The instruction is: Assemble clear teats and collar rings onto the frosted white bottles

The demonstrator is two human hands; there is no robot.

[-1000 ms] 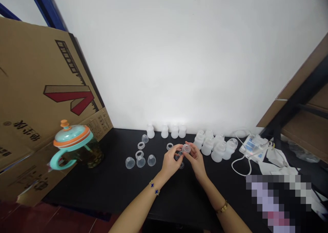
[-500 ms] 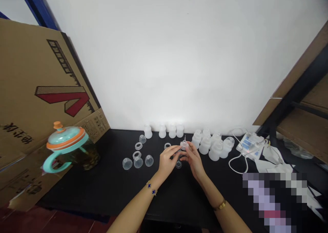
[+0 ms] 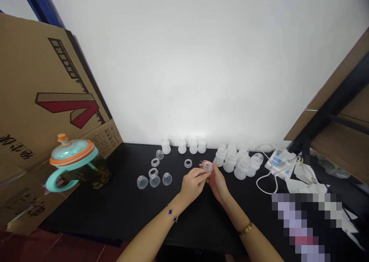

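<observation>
Both hands meet over the black table around a clear baby bottle nipple (image 3: 208,166), which seems to sit in a ring collar. My left hand (image 3: 192,184) pinches its near side, fingertips together. My right hand (image 3: 218,183) is closed around its right side and underneath. The nipple is now tilted, its thin tip toward the left. A loose collar ring (image 3: 188,163) lies just left of the hands. Farther left are more rings (image 3: 155,162) and several clear dome caps (image 3: 167,179). What lies under my hands is hidden.
Several white bottles without caps (image 3: 166,146) stand along the wall. Several capped bottles (image 3: 242,168) cluster right of my hands. A white cable (image 3: 257,183) and a power strip (image 3: 281,162) lie farther right. A teal-lidded jug (image 3: 75,158) stands left, before a cardboard box (image 3: 25,70).
The nipple has turned from upright to tilted in my hands. My left hand has shifted slightly right. Clear pieces seen between and below the hands no longer show.
</observation>
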